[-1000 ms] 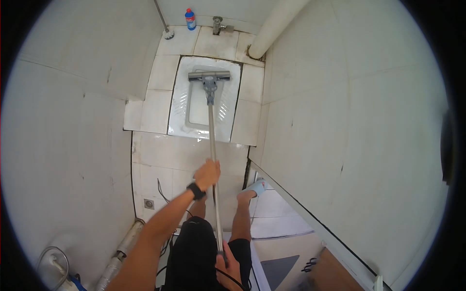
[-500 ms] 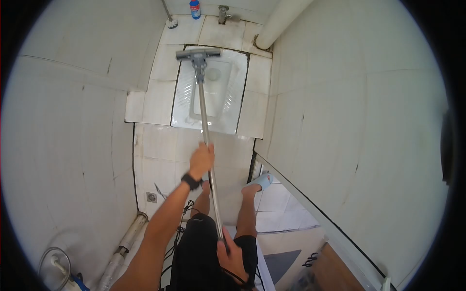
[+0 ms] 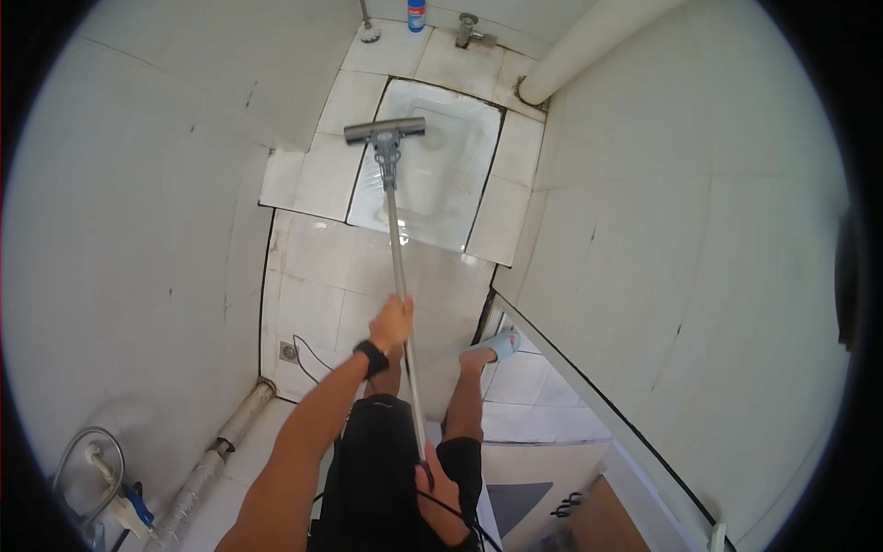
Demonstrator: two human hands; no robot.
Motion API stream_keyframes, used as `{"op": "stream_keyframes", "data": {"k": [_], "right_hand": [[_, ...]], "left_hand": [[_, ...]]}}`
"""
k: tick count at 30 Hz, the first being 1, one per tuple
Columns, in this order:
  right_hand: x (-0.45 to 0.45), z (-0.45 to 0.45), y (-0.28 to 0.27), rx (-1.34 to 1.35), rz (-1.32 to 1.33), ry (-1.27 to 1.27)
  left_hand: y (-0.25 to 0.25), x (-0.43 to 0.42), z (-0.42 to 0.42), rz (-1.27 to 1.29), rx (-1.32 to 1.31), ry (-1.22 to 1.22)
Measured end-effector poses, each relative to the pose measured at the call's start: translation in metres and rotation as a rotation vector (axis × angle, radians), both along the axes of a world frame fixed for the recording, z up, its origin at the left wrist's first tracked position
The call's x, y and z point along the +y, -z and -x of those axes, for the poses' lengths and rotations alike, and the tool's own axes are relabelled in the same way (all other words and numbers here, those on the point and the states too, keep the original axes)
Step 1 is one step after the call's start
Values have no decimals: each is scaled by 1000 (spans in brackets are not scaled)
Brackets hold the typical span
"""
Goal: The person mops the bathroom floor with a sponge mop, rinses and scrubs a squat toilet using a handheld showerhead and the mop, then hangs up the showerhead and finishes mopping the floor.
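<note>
My left hand [image 3: 393,321], with a black band on its wrist, is wrapped round the middle of a long metal mop pole [image 3: 397,248]. Lower down, my right hand [image 3: 441,497] grips the same pole near its end, close to my right thigh. At the far end, the wide grey mop head [image 3: 384,131] lies across the left edge of the white squat toilet [image 3: 460,138]. Whether the head touches the surface below it cannot be made out.
A blue bottle with a red label [image 3: 417,15], a brush [image 3: 370,33] and a valve [image 3: 469,29] are at the back wall. A thick pipe [image 3: 589,51] stands back right. A floor drain [image 3: 289,351], cables and a hose [image 3: 117,442] are left.
The mop head has gone from over the toilet's middle to its left edge, then back a little toward me. The view has turned, and both hands still hold the pole.
</note>
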State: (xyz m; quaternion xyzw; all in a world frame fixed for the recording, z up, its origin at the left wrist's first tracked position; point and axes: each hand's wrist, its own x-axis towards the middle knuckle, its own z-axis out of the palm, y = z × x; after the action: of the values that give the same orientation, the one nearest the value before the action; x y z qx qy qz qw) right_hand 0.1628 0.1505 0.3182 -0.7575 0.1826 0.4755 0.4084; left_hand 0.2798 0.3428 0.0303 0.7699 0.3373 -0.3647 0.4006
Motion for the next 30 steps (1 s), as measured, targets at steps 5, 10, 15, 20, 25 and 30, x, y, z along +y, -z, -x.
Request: {"op": "stream_keyframes", "data": {"k": [5,10,15,20,25,30], "right_hand": [[-63,83,-62,-122,125,-359],[-75,79,-126,-141,135,-227],[-66,121,-137,8,194,-224],[-66,122,-136,191,237,-227],[-76,133,-71,-92,121,-283],[4,68,-1,-146,46,-270]], "left_hand": [[-62,-54,88,111,-23,-111],[-114,-104,151,137,42,-106],[-142,-130,217,43,89,-98],[-153,-124,209,-118,18,-63],[-103,-68,159,-321,-147,-80],[-28,23,97,-432,-213,-239]]}}
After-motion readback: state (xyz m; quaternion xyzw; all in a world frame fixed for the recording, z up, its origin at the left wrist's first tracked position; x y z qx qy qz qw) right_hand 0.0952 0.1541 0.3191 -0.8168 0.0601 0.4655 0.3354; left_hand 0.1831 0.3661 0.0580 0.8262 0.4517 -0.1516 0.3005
